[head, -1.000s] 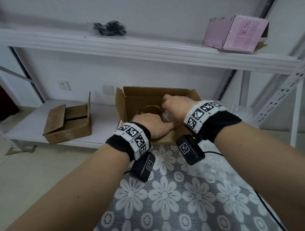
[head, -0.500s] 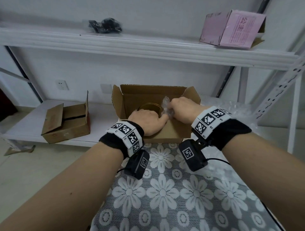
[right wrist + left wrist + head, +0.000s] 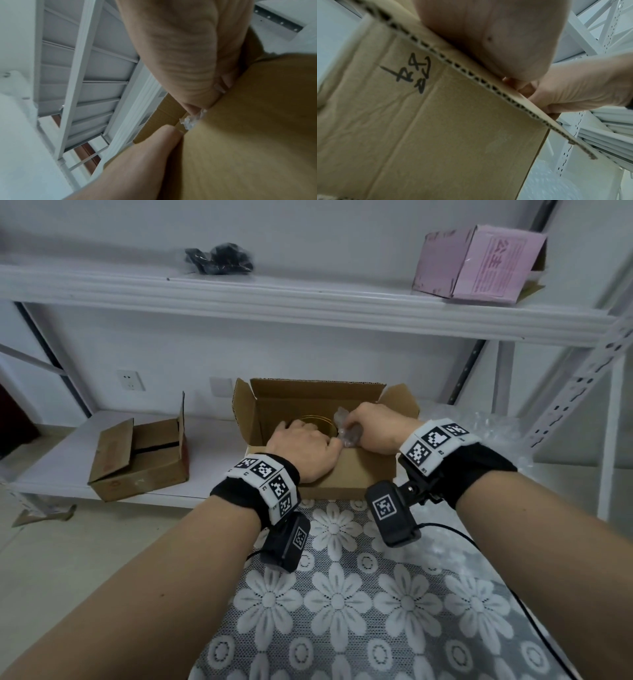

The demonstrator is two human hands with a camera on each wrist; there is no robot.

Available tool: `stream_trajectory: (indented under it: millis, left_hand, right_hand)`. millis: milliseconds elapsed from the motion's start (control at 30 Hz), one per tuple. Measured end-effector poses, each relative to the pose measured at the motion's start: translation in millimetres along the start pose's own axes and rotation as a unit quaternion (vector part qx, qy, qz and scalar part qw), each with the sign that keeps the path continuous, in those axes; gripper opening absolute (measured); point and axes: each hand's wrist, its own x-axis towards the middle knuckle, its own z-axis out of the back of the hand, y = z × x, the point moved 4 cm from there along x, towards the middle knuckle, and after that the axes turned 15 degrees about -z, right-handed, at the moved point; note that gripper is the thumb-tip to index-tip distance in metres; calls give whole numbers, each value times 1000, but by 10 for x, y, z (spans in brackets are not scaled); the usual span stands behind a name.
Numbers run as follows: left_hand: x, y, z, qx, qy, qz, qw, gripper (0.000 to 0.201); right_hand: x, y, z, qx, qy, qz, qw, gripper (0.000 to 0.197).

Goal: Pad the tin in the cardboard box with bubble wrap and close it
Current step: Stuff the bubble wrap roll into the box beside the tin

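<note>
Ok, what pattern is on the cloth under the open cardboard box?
The grey lace tablecloth has white daisy-like flowers; the head view shows it best.

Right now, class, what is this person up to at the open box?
A person is packing a tin in an open cardboard box on a flowered tablecloth. The right hand pinches a wad of bubble wrap beside the tin; the left hand reaches over the box's near wall. The flaps are still open.
</note>
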Motion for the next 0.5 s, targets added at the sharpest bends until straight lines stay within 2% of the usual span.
stream_trajectory:
  millis: [133, 267, 333, 500]
  left_hand:
    - [-11, -22, 35, 1, -2, 7, 1000, 62]
    - [-106, -106, 202, -9, -109, 36, 993, 45]
    - [-157, -175, 264, -20, -142, 37, 989, 37]
    - [-289, -445, 351, -76, -219, 3, 973, 25]
  right_hand:
    - [-245, -89, 93, 46, -78, 42, 995, 46]
    - [-441, -218, 180, 119, -130, 66, 982, 35]
    - [-538, -290, 209, 155, -158, 81, 972, 28]
    - [-782, -507, 202, 203, -217, 76, 952, 23]
